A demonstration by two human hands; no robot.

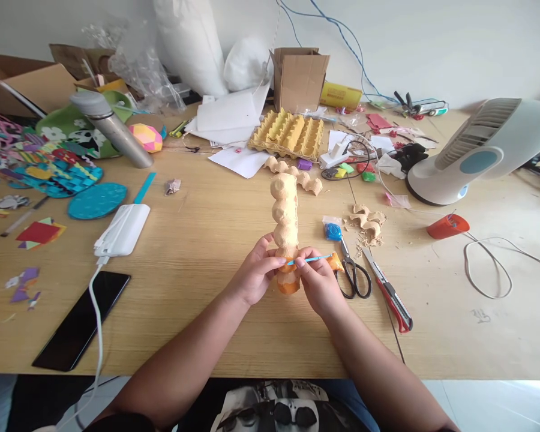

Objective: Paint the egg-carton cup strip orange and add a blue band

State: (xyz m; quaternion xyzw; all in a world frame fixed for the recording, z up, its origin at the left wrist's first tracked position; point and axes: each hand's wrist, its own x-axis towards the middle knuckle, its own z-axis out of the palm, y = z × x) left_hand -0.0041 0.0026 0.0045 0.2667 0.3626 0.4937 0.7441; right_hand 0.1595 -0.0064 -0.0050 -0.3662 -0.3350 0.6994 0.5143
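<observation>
A strip of egg carton (286, 225) with a row of bumps stands lengthwise between my hands, bare at its far end and coated orange around its nearest bumps. My left hand (253, 275) is closed around the strip's left side, thumb pressed on it. Between the thumb and fingers of my right hand (321, 287) is a thin blue modelling tool (315, 258), its left tip against the orange part. An orange packet or lump (335, 263) shows just beyond the right hand. Close by on the right lie black-handled scissors (355, 273) and a small blue packet (332, 230).
A red utility knife (393, 297) and carton scraps (369, 219) lie to the right, near an orange cup (447, 225) and a white fan (481, 150). A yellow egg tray (288, 135) sits behind. On the left are a phone (83, 321), a power bank (122, 230) and a metal bottle (112, 129).
</observation>
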